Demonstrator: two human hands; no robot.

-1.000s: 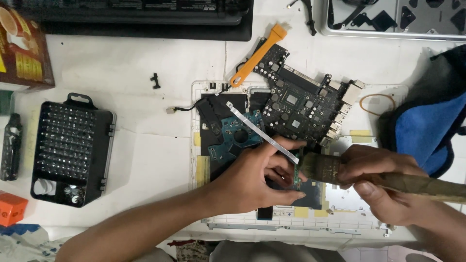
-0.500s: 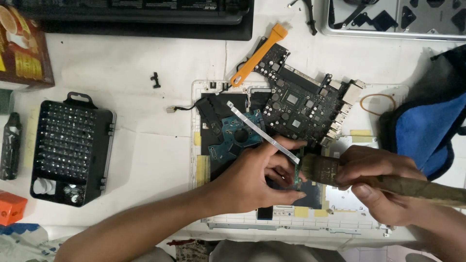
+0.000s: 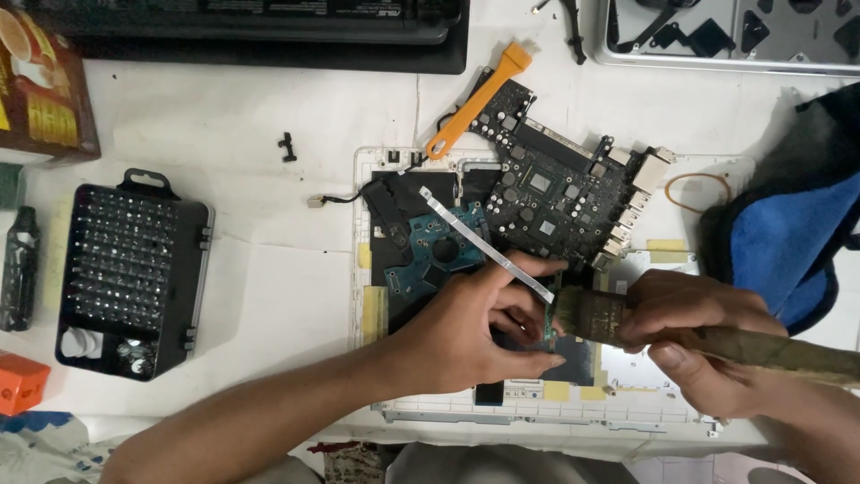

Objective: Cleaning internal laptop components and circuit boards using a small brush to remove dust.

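Brush position unchanged over the last second.
My left hand [image 3: 475, 336] still pinches the small green board [image 3: 548, 315]; my right hand [image 3: 694, 336] stays gripping the brush [image 3: 600, 314], bristles against it.

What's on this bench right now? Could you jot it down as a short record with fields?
Setting: white worktable with an opened white laptop case
Left hand: pinches a small green circuit card over the case
Right hand: grips a worn brush, its head against the card
In the case: black logic board, blue drive board, thin metal strip
Nearby: orange pry tool, black screwdriver bit set, blue cloth, rubber band
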